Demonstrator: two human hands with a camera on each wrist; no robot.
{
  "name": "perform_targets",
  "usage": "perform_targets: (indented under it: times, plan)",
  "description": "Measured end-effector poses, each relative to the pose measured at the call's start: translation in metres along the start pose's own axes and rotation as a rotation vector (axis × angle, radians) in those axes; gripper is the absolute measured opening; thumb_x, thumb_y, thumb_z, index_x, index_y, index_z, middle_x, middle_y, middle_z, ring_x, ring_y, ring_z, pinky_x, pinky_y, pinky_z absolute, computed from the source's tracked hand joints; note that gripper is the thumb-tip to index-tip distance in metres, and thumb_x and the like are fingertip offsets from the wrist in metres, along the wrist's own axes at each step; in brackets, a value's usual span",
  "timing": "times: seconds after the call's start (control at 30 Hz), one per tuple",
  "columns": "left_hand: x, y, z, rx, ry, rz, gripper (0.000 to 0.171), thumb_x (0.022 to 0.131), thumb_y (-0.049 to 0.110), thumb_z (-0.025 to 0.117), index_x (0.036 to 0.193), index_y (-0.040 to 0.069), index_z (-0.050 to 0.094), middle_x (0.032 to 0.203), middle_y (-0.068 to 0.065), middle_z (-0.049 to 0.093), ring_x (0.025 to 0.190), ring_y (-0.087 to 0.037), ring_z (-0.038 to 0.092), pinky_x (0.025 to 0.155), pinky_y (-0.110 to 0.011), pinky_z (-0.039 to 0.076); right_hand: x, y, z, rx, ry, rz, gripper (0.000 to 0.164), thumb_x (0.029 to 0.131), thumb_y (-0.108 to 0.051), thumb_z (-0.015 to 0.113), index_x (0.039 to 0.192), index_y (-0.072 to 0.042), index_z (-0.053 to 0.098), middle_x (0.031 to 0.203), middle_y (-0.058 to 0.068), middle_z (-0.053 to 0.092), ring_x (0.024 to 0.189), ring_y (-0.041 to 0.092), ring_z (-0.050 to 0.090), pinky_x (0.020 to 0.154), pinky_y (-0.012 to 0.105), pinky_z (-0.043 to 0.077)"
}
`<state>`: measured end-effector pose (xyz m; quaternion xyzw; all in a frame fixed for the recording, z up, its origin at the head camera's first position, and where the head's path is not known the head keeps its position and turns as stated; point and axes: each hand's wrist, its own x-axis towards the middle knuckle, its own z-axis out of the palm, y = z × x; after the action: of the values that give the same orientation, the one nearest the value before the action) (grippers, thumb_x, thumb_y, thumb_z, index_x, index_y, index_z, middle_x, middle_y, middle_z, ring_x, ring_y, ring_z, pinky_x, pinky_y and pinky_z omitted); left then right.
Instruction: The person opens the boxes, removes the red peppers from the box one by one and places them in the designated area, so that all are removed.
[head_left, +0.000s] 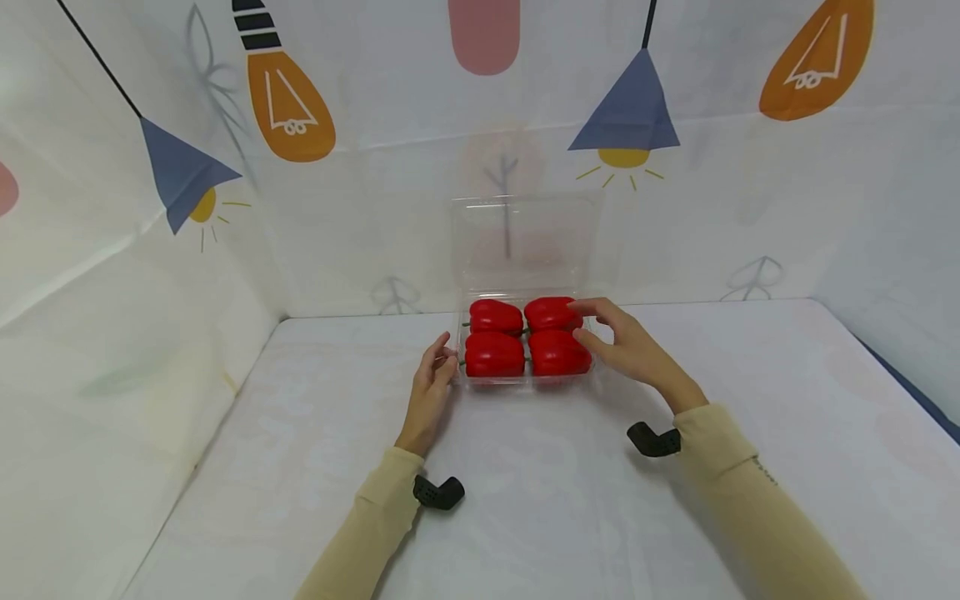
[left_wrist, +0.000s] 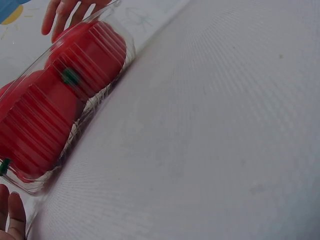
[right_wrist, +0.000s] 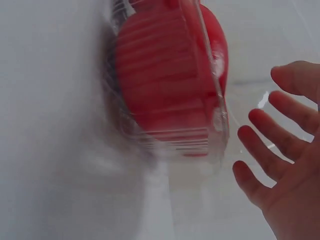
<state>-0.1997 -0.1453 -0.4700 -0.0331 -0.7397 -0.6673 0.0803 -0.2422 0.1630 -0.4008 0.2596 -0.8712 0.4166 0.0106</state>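
A clear plastic clamshell box (head_left: 491, 381) holds several red bell peppers (head_left: 495, 355) in two rows. Its transparent lid (head_left: 525, 242) stands raised at the back. My left hand (head_left: 429, 392) is at the box's left side, fingertips right by the rim and loosely bent. Over the right end, my right hand (head_left: 633, 343) has thumb and fingers spread, overlapping the right-hand peppers in the head view. In the right wrist view those fingers (right_wrist: 265, 155) are apart from the box wall (right_wrist: 175, 142), with nothing between them. Green stems (left_wrist: 70, 76) show through the side in the left wrist view.
The box sits on a white-covered table (head_left: 525, 500) near its back edge. Behind it hangs a white cloth (head_left: 360, 217) printed with lamps and bulbs. Black wrist devices (head_left: 438, 493) are worn at both sleeves.
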Motion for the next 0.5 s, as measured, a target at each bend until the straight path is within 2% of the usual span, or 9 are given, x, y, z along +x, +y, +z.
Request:
perform_targets:
  times: [0.13, 0.27, 0.4, 0.5]
  plan:
    - [0.001, 0.0, 0.001, 0.013, 0.01, 0.007, 0.046, 0.099, 0.017, 0.046, 0.144, 0.008, 0.038, 0.11, -0.007, 0.05, 0.091, -0.011, 0.049, 0.078, -0.023, 0.043, -0.004, -0.001, 0.007, -0.028, -0.022, -0.011, 0.047, 0.093, -0.029, 0.059, 0.135, -0.015, 0.044, 0.134, 0.006, 0.048, 0.128, 0.029, 0.041, 0.105, 0.056, 0.035]
    - [0.001, 0.001, 0.0, -0.011, -0.007, -0.025, 0.046, 0.1, 0.019, 0.046, 0.144, 0.01, 0.038, 0.106, -0.005, 0.049, 0.089, -0.013, 0.049, 0.078, -0.023, 0.044, -0.004, -0.001, 0.011, -0.06, -0.034, -0.075, 0.047, 0.091, -0.026, 0.062, 0.133, -0.011, 0.046, 0.131, 0.007, 0.049, 0.126, 0.029, 0.044, 0.104, 0.055, 0.037]
    - [0.0, 0.008, -0.002, -0.053, -0.043, -0.083, 0.047, 0.1, 0.019, 0.046, 0.145, 0.01, 0.037, 0.108, -0.01, 0.05, 0.089, -0.015, 0.051, 0.082, -0.024, 0.046, -0.004, -0.001, 0.013, -0.084, -0.039, -0.136, 0.046, 0.089, -0.023, 0.065, 0.13, -0.009, 0.048, 0.129, 0.006, 0.049, 0.122, 0.025, 0.046, 0.102, 0.053, 0.041]
    - [-0.003, 0.017, -0.004, -0.07, -0.065, -0.115, 0.046, 0.1, 0.018, 0.045, 0.145, 0.008, 0.036, 0.11, -0.016, 0.05, 0.088, -0.014, 0.052, 0.083, -0.023, 0.047, -0.005, -0.001, 0.016, -0.096, -0.05, -0.136, 0.047, 0.088, -0.024, 0.067, 0.129, -0.012, 0.049, 0.13, 0.004, 0.047, 0.124, 0.023, 0.045, 0.103, 0.05, 0.041]
